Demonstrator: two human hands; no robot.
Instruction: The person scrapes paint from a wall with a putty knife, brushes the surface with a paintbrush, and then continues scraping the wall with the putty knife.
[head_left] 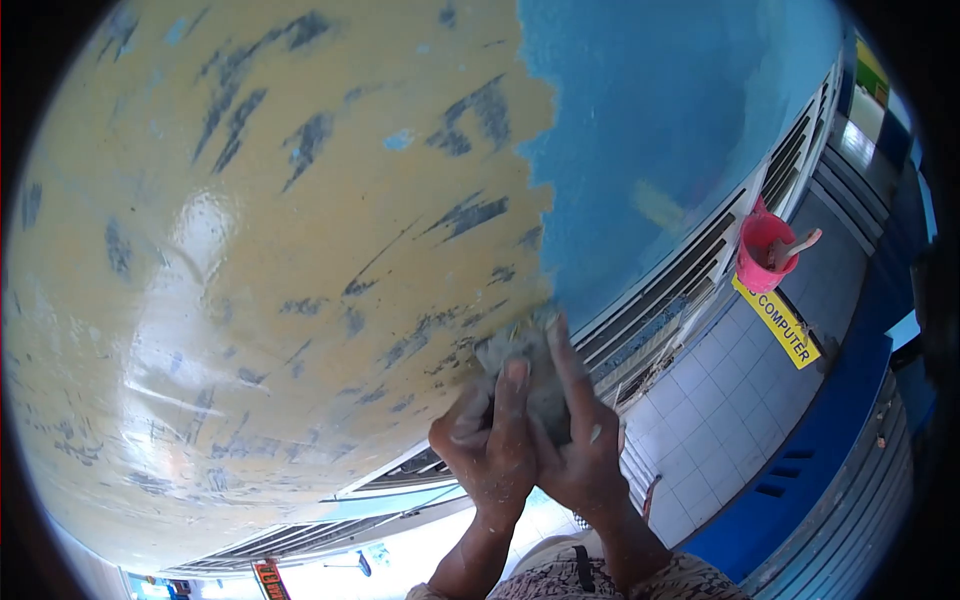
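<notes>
Side by side, my left hand and my right hand grip a dusty grey sheet-like pad. I cannot tell exactly what kind of pad it is. Its far edge is up against a large painted surface, near the lower end of the border between beige and blue. Beige covers most of this surface, with dark grey scuffed patches and small blue spots. Beyond a ragged border lies the blue part. My left thumb lies along the pad, and a right finger stretches along its right edge. Pale dust marks my fingers.
A slatted vent strip borders the painted surface. To the right, a pink-red bucket holds a stick-like handle. Beside it is a yellow sign reading "COMPUTER". Pale tiles and a blue band lie lower right.
</notes>
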